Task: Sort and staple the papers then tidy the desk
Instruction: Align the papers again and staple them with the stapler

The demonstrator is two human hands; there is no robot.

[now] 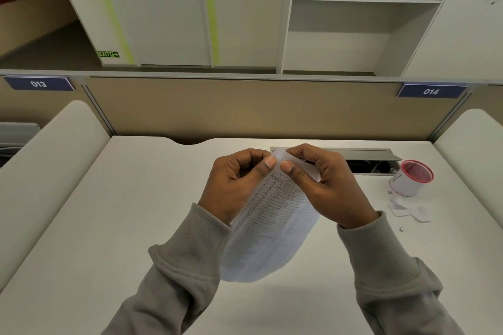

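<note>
From the head camera, both hands are raised over the middle of the white desk, sharing one corner of the papers. The left hand pinches that top corner between thumb and curled fingers, and the right hand pinches it just beside, the two thumbs almost touching. The sheets, printed with a lined table, hang down from the corner between the grey sleeves and bow towards the person, above the desk surface. At the right, a round white tub with a red rim stands on the desk; its inside looks reddish, and what it holds cannot be made out. Near it, towards the person, lie a few small paper scraps and a tiny metal bit. Behind the hands a grey cable hatch sits open in the desk, with dark cables dimly visible inside. A tan partition at the back carries plates numbered 013 and 014.
</note>
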